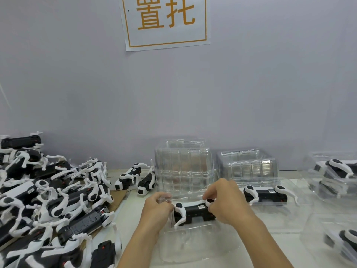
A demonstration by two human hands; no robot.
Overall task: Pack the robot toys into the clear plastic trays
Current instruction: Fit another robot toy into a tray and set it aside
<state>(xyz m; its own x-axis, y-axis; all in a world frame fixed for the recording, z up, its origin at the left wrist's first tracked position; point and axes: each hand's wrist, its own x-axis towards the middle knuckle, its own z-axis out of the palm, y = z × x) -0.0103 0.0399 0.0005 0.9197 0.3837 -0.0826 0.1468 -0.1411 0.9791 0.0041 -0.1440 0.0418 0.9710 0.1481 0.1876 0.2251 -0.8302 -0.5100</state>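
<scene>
Fingers (207, 192) of right hand (225, 202) and left hand (157, 206) pinch robot toy's (194, 210) ends over clear tray (193, 246) at 6 o'clock — light, rigid, thin legs fragile — hold the body.

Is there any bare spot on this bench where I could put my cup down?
Hardly. One bare strip lies between the toy pile and the left hand. Clear trays fill the middle and right.
</scene>
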